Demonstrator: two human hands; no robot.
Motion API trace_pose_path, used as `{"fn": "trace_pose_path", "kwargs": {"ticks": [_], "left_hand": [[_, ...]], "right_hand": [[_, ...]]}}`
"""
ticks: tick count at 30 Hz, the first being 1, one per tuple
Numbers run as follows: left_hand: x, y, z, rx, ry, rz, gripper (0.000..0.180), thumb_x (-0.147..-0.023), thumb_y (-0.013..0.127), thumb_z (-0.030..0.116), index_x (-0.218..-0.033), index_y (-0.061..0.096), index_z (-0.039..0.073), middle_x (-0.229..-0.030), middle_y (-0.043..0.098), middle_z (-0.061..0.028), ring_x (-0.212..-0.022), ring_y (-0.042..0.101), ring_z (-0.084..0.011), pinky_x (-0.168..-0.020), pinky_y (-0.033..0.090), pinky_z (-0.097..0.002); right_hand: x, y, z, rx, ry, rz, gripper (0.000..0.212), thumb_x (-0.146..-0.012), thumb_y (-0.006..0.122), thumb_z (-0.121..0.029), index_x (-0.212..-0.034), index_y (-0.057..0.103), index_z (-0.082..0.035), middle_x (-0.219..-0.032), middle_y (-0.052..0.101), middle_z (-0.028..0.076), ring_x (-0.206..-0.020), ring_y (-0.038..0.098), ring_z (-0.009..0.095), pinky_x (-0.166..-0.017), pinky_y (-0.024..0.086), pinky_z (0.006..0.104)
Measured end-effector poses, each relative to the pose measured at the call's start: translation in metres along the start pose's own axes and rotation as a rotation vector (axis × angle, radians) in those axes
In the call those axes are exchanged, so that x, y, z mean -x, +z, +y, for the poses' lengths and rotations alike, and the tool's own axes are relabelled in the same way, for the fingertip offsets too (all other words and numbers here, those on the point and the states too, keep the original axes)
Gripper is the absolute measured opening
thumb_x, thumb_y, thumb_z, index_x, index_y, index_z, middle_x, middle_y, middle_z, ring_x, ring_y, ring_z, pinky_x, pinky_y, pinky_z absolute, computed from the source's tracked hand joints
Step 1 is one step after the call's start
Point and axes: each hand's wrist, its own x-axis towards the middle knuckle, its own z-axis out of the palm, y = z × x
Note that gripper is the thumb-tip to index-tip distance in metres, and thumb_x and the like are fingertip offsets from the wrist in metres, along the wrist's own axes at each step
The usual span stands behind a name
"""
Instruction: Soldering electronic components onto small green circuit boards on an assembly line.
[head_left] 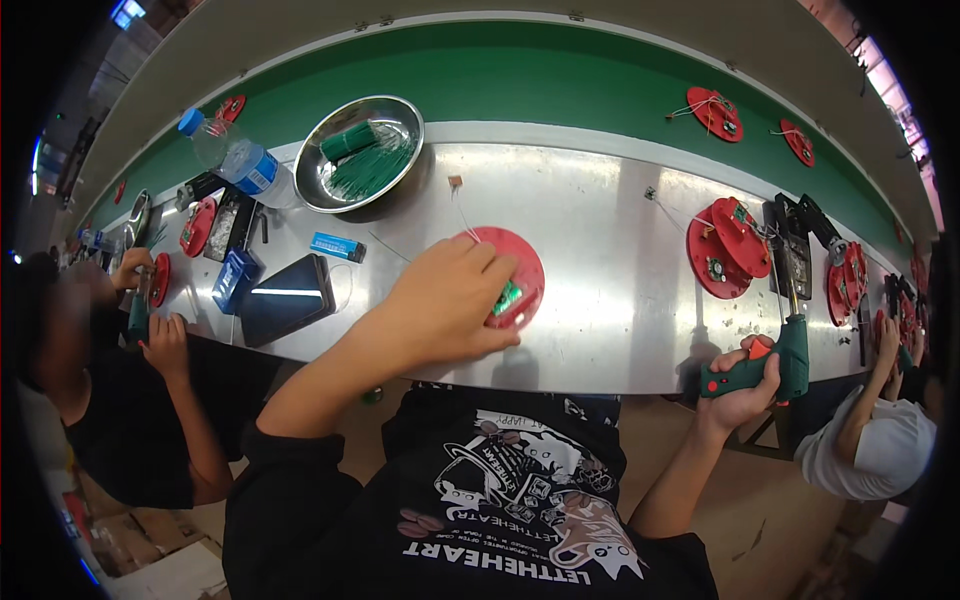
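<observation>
My left hand (450, 295) reaches over a round red plastic disc (527, 265) on the metal bench. Its bent fingers grip the disc beside a small green circuit board (507, 297), partly covered by the hand. Thin pale wires run from the disc's far edge. My right hand (742, 390) is wrapped round the handle of a green soldering gun (790, 362) with a red trigger. The gun's long metal shaft points away from me, beside a red disc assembly (728, 248) with a circuit board and wires.
A steel bowl (415, 165) holds green wires. Left of it are a water bottle (250, 170), a blue box (338, 247) and a dark phone-like device (285, 305). A black stand (795, 240) is at the right. People work on both sides; one person's hand (168, 345) shows at left.
</observation>
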Motion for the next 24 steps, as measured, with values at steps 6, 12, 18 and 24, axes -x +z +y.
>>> {"fn": "trace_pose_path", "kwargs": {"ticks": [6,12,18,24], "left_hand": [[-0.027,0.015,0.006,0.003,-0.344,0.176,0.064,-0.075,0.080,0.047,-0.116,0.060,0.002,-0.087,0.071,-0.0224,-0.077,0.069,-0.0410,-0.069,0.054,-0.0503],[-0.044,-0.008,-0.017,0.443,-0.148,0.436,0.036,-0.085,0.073,0.030,-0.105,0.068,0.000,-0.085,0.072,-0.0214,-0.079,0.071,-0.0384,-0.072,0.056,-0.0470],[-0.034,-0.043,-0.148,-0.069,-0.574,0.411,0.016,-0.078,0.072,0.011,-0.089,0.075,0.000,-0.082,0.073,-0.0190,-0.075,0.071,-0.0306,-0.074,0.056,-0.0374],[-0.030,-0.026,-0.177,0.071,-0.653,0.319,0.016,-0.076,0.075,0.011,-0.087,0.076,-0.001,-0.081,0.073,-0.0184,-0.078,0.072,-0.0286,-0.076,0.055,-0.0357]], "right_hand": [[-0.001,-0.001,0.002,0.010,0.011,0.022,0.036,-0.103,0.042,-0.034,-0.106,0.057,-0.001,-0.093,0.058,0.008,-0.056,0.051,0.015,-0.051,0.043,0.0295],[-0.002,-0.003,0.001,-0.015,0.012,0.071,0.037,-0.103,0.043,-0.034,-0.106,0.058,-0.001,-0.091,0.058,0.008,-0.058,0.052,0.014,-0.053,0.042,0.0301],[0.000,0.005,-0.002,0.004,0.018,0.023,0.034,-0.103,0.044,-0.031,-0.105,0.059,0.000,-0.091,0.058,0.008,-0.057,0.052,0.014,-0.051,0.043,0.0299],[0.000,0.011,-0.003,0.035,-0.018,0.071,0.033,-0.103,0.045,-0.030,-0.105,0.058,0.001,-0.091,0.059,0.010,-0.054,0.052,0.015,-0.049,0.044,0.0292]]}}
